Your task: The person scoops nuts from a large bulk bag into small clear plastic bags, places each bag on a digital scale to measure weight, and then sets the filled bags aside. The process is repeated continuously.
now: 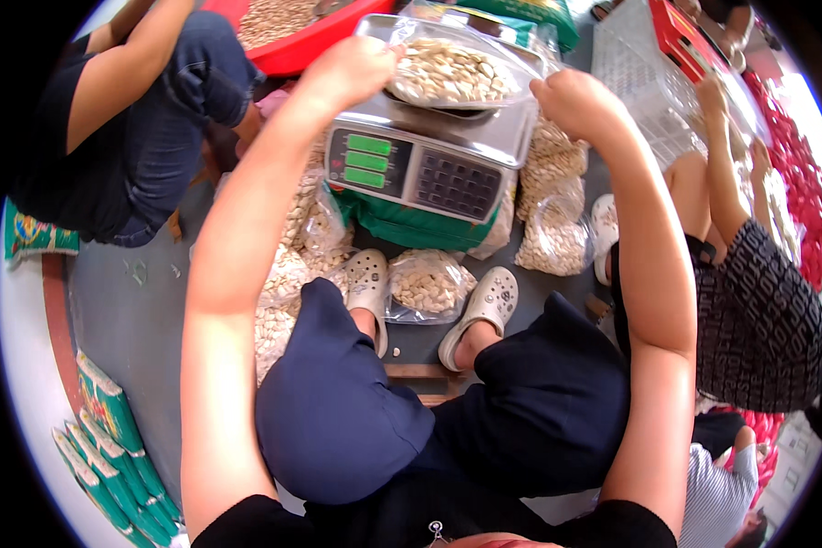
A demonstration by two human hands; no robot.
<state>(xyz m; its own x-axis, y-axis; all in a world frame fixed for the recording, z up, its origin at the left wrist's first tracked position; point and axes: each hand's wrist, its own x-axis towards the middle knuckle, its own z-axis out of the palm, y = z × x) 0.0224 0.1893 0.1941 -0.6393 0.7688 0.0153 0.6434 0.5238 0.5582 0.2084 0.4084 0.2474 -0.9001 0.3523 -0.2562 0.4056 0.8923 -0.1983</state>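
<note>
While filled bags (553,239) sit on the floor (146,315), we hold another, the loaded bag (452,73), on or just over the scale (374,164); left hand (352,68) and right hand (575,99) grips pinch its edges; closure unclear.

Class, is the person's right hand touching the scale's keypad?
Apart: the head view shows the right hand beside the clear bag, with part of the metal tray between it and the keypad.
</note>
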